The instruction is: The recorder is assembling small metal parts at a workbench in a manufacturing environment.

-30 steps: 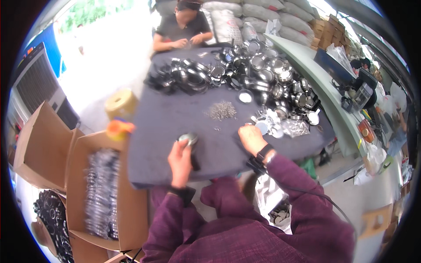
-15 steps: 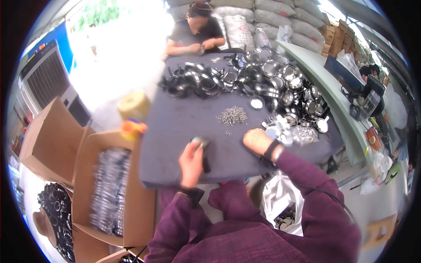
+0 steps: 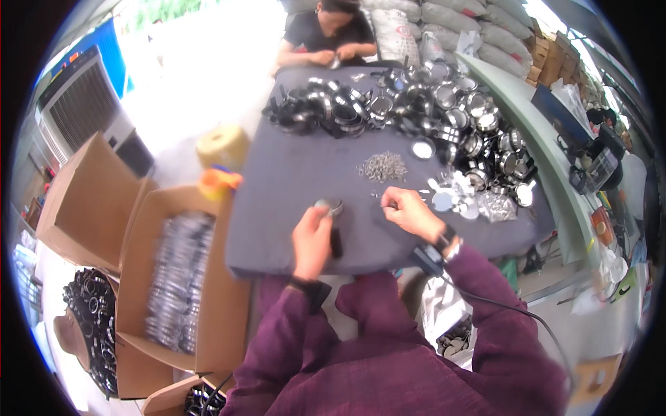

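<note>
My left hand (image 3: 311, 241) is closed around a small round metal-rimmed piece (image 3: 336, 206) with a dark handle-like part hanging below it, just above the dark table. To its right, my right hand (image 3: 414, 215) has thumb and fingertips pinched together. Whatever they hold, if anything, is too small to make out. Just beyond the right hand lies a heap of tiny silvery metal parts (image 3: 382, 167). A black corded tool (image 3: 428, 260) is under my right wrist at the table's near edge. White round pieces (image 3: 454, 194) lie right of the right hand.
Many round metal pieces with black parts (image 3: 380, 105) are heaped across the table's far side. Opposite sits a person (image 3: 329, 35) handling a small part. At left stands an open carton (image 3: 225, 277) of wrapped pieces. A white bag (image 3: 438, 305) hangs below the table.
My view has shifted, so the table sits higher and further right. My right hand has lifted from beside the dark corded tool and turned, fingertips pinched. My left hand keeps the round piece.
</note>
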{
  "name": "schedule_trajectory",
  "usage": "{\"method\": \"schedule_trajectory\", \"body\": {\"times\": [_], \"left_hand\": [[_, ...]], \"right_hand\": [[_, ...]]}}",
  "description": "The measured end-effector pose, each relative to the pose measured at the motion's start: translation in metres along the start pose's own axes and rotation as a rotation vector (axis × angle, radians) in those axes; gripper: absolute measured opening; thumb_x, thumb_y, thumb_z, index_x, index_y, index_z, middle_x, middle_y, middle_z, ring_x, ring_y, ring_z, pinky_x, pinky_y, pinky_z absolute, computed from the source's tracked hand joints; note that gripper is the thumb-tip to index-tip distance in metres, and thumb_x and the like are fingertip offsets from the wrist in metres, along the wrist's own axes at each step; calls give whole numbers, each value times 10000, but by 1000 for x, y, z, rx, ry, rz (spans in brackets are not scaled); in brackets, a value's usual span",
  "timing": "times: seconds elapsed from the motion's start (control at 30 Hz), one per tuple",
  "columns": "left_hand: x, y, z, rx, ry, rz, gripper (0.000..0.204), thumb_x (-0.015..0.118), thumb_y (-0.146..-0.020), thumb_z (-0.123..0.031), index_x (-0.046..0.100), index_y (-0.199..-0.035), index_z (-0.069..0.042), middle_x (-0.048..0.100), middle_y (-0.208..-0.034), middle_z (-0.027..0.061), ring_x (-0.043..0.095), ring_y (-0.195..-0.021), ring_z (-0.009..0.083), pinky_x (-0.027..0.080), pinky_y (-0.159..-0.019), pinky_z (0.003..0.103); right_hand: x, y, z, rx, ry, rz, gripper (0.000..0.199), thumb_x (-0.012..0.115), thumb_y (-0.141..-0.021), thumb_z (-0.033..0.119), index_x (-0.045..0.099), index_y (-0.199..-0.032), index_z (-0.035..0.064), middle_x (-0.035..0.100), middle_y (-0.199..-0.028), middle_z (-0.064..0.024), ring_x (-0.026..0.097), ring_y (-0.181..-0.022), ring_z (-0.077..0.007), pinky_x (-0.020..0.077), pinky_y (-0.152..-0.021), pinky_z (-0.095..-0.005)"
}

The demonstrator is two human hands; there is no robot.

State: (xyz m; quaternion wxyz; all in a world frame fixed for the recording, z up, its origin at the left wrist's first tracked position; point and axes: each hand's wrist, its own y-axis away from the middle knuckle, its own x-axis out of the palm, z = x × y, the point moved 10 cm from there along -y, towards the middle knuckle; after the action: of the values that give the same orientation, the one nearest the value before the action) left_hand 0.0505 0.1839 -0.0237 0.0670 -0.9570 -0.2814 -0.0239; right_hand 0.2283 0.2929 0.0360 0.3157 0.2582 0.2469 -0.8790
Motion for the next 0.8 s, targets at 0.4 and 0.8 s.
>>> {"method": "schedule_trajectory", "body": {"times": [0.4,0.8], "left_hand": [[0,-3,12,-48,54,10,168,526,-888,-32,595,-1041,-27,553,-639,-15,464,-459,37,380,-375,201],[0,-6,14,-48,57,3,155,517,-893,-28,592,-1028,-43,574,-661,-1,478,-464,41,379,-371,201]], "right_hand": [[80,-19,6,76,-388,-71,86,574,-814,11,618,-884,-12,589,-714,-44,514,-657,-86,430,-592,-274],[81,-23,4,13,-372,-69,83,586,-807,-2,623,-878,-20,630,-827,-90,583,-765,-129,467,-681,-290]]}}
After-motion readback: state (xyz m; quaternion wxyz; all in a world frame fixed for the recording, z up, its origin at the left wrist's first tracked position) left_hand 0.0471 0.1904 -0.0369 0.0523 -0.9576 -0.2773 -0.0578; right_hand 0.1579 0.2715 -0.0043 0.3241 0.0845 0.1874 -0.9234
